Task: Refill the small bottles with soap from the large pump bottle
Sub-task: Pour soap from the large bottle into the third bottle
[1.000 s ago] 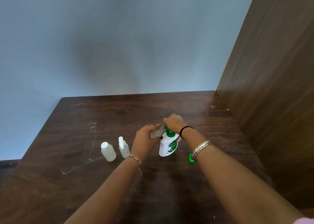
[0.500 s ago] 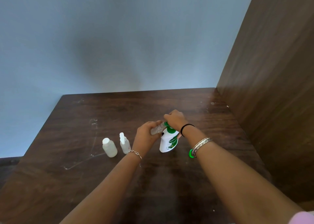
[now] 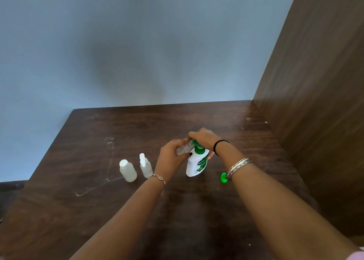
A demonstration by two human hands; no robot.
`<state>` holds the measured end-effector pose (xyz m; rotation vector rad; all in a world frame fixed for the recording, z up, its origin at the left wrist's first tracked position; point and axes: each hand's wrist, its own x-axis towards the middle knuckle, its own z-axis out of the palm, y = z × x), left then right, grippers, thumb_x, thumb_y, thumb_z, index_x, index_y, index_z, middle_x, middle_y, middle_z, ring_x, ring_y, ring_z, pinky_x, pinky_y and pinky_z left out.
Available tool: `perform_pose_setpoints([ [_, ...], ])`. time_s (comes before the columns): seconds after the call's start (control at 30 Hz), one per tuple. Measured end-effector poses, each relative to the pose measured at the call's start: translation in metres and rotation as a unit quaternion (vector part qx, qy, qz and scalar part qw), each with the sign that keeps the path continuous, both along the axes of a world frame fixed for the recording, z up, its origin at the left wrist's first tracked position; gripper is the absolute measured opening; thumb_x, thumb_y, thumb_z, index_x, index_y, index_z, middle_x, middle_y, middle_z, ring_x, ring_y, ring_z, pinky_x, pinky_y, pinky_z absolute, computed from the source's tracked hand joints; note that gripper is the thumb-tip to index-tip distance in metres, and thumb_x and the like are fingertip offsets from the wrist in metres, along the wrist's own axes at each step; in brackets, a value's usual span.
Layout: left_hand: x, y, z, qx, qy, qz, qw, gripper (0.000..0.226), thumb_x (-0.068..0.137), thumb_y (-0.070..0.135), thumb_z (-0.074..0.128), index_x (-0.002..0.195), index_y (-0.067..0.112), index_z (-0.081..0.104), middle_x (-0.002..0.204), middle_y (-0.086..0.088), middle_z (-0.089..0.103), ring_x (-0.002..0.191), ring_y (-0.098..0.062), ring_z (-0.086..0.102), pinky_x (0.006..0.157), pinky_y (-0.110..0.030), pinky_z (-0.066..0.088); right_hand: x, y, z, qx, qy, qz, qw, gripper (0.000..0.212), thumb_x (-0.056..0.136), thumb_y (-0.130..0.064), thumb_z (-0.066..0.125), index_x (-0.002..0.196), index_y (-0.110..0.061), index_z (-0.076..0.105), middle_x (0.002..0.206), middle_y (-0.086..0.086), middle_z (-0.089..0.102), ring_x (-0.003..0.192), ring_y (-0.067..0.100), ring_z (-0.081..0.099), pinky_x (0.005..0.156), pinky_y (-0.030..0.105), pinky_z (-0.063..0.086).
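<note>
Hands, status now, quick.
Left hand: holds a small clear bottle tilted at the pump nozzle.
Right hand: on top of the pump bottle, pressing the green pump head, fingers curled over it.

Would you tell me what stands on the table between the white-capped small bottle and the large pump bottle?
In the head view, a small spray bottle stands between the white-capped bottle and the pump bottle, beside the left hand.

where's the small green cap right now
In the head view, the small green plastic cap lies on the dark wooden table, right of the white pump bottle, partly hidden behind the bangled right wrist.
</note>
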<state>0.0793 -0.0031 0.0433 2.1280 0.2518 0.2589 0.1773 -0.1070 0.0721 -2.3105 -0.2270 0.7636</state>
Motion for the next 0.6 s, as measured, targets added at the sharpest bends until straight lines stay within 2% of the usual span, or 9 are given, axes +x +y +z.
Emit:
perform_pose_setpoints([
  [0.07,0.0006,-0.0013,0.0000,0.004,0.001,-0.004,1.000,0.039,0.079,0.012,0.069,0.117,0.016,0.062,0.110,-0.001,0.064,0.092,-0.007,0.054,0.075,-0.008,0.039,-0.0007,-0.0009,-0.0013,0.006,-0.003,-0.007,1.000,0.027,0.087,-0.032,0.045,0.089,-0.007,0.055,0.083,0.009,0.054,0.082,0.029,0.057,0.075,0.044,0.056],
  [0.13,-0.0001,-0.0021,-0.0009,0.009,0.006,-0.003,1.000,0.040,0.079,0.011,0.068,0.118,0.015,0.061,0.111,-0.002,0.063,0.095,-0.009,0.054,0.081,-0.015,0.040,-0.0017,0.0010,-0.0045,0.008,-0.032,-0.024,0.999,0.024,0.086,-0.027,0.045,0.077,-0.006,0.053,0.080,0.010,0.053,0.078,0.029,0.055,0.075,0.041,0.054],
  [0.2,-0.0012,-0.0020,-0.0007,0.004,0.011,0.004,1.000,0.040,0.079,0.011,0.068,0.119,0.013,0.060,0.110,0.000,0.062,0.096,-0.008,0.053,0.083,-0.015,0.038,-0.0017,0.0020,-0.0068,0.006,-0.052,-0.033,0.998,0.026,0.086,-0.024,0.045,0.067,-0.007,0.050,0.082,0.014,0.054,0.075,0.029,0.053,0.071,0.038,0.051],
  [0.3,-0.0024,-0.0011,0.0012,-0.002,0.005,0.007,1.000,0.038,0.079,0.010,0.068,0.117,0.014,0.062,0.102,0.004,0.061,0.091,-0.005,0.052,0.072,-0.001,0.037,0.0002,0.0006,-0.0021,0.010,-0.007,-0.013,1.000,0.027,0.086,-0.029,0.045,0.086,-0.004,0.056,0.092,0.016,0.058,0.082,0.031,0.059,0.074,0.043,0.056],
  [0.37,-0.0021,-0.0002,0.0028,-0.007,-0.003,0.005,1.000,0.037,0.078,0.010,0.068,0.115,0.016,0.063,0.101,0.004,0.062,0.088,-0.005,0.053,0.068,0.003,0.036,0.0021,-0.0001,0.0013,0.008,0.037,0.000,0.999,0.033,0.086,-0.033,0.045,0.099,-0.005,0.057,0.102,0.018,0.059,0.089,0.036,0.062,0.070,0.046,0.058],
  [0.43,-0.0013,-0.0003,0.0037,0.001,-0.004,0.005,1.000,0.037,0.078,0.011,0.068,0.115,0.017,0.063,0.104,0.001,0.064,0.089,-0.005,0.053,0.071,-0.003,0.038,0.0020,0.0006,0.0005,0.006,0.036,-0.003,0.999,0.030,0.086,-0.030,0.044,0.098,-0.004,0.056,0.103,0.019,0.057,0.090,0.038,0.061,0.067,0.046,0.058],
  [0.53,-0.0009,0.0010,0.0015,0.014,0.008,0.011,1.000,0.038,0.078,0.010,0.068,0.116,0.014,0.062,0.109,-0.004,0.064,0.092,-0.007,0.053,0.079,-0.015,0.039,-0.0008,0.0021,-0.0037,0.005,-0.005,-0.024,1.000,0.024,0.085,-0.025,0.044,0.087,-0.004,0.054,0.093,0.017,0.056,0.082,0.033,0.059,0.068,0.046,0.058],
  [0.6,-0.0013,0.0027,0.0007,0.015,0.011,0.007,1.000,0.038,0.079,0.011,0.068,0.116,0.013,0.062,0.109,-0.004,0.064,0.091,-0.006,0.053,0.076,-0.008,0.038,-0.0014,0.0018,-0.0040,0.011,-0.010,-0.025,1.000,0.025,0.085,-0.028,0.046,0.087,-0.005,0.055,0.092,0.015,0.057,0.082,0.032,0.059,0.072,0.046,0.057],
])
